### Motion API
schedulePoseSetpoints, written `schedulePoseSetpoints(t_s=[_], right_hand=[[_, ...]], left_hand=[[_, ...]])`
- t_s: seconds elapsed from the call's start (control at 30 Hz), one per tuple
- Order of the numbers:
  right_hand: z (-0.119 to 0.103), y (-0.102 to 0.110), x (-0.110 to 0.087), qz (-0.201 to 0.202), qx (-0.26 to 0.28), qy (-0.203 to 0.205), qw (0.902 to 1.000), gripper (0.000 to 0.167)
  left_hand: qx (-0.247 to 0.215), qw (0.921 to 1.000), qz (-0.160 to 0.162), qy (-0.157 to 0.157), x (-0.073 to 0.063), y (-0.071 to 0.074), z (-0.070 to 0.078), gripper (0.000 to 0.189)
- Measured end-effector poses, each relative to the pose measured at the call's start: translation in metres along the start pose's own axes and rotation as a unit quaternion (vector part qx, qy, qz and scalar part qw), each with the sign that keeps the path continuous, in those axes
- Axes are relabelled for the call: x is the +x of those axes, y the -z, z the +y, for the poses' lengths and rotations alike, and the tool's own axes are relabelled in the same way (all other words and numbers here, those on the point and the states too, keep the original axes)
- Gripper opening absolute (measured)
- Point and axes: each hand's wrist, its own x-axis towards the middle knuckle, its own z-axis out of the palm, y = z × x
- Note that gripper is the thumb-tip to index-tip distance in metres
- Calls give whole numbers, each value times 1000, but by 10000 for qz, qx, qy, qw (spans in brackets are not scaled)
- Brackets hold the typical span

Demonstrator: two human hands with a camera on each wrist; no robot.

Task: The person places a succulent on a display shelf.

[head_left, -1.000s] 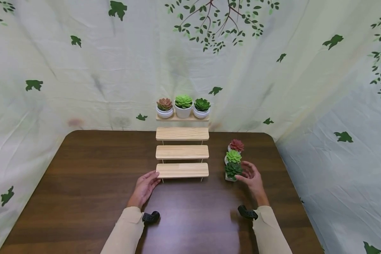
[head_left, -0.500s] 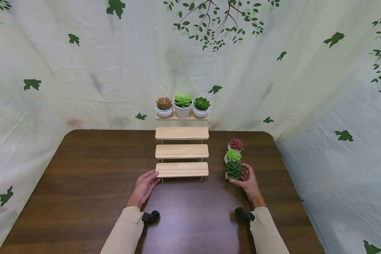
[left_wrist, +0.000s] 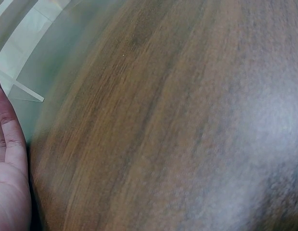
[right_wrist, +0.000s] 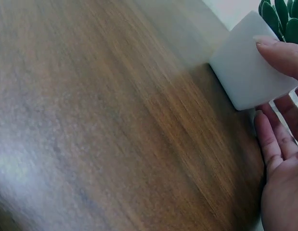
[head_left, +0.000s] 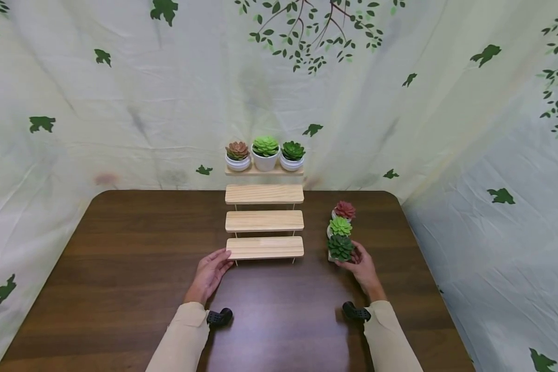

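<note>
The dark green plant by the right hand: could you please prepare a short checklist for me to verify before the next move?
1. Right hand at the dark green plant: ok, thumb on the white pot.
2. Firmness of that hold: cannot tell.
3. Pot fully visible from the head view: not ok, leaves hide most of it.
4. Gap to the light green plant behind: cannot tell, the leaves overlap in view.
5. Left hand at the lowest shelf: ok, fingers at its left end.
6. Top-shelf plants upright: ok, all three.
</note>
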Motion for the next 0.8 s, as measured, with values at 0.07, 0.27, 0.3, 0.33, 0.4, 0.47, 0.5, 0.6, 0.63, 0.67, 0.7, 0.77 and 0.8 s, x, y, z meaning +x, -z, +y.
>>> schedulePoseSetpoints(t_s=[0.07,0.27,0.3,0.33,0.4,0.47,0.5,0.6,0.63,0.67,0.7,0.77,0.8], right_hand=[[-1,-1,0,12,-40,-59,10000,67],[-3,-2,1,50,-99,-194,9997,66],[-3,-2,1,66,-97,-204,9997,66],[-3,-2,1,84,-118,-211,9997,66],[-3,-2,1,116,-111,-225,9996,66],[-2,-2,2,121,-133,-224,9996,67],[-2,-2,2,133,-119,-221,9996,67],[-2,-2,1,133,-113,-211,9996,67],[-2,-1,1,139,-107,-209,9996,67],[-2,-2,1,144,-92,-213,9996,67],[-2,-2,1,158,-67,-219,9996,67],[-2,-3,0,168,-66,-228,9996,67],[-2,-3,0,164,-73,-228,9996,67]], left_hand=[[-21,10000,-10,-15,0,1,0,24],[-88,10000,3,-4,1,1,-1,26],[-86,10000,-3,-6,1,1,-1,26],[-85,10000,-8,-5,1,1,-1,26],[-80,10000,-35,-4,1,1,-1,26],[-73,10000,-41,-12,1,1,-1,25],[-69,10000,-44,-14,1,1,-1,25],[-56,10000,-31,-20,1,0,-1,25],[-53,10000,-33,-20,0,0,-1,25],[-52,10000,-34,-20,0,0,-1,25],[-45,10000,-53,-15,0,0,0,25],[-54,10000,-49,2,0,0,0,25],[-51,10000,-41,3,0,0,0,25]])
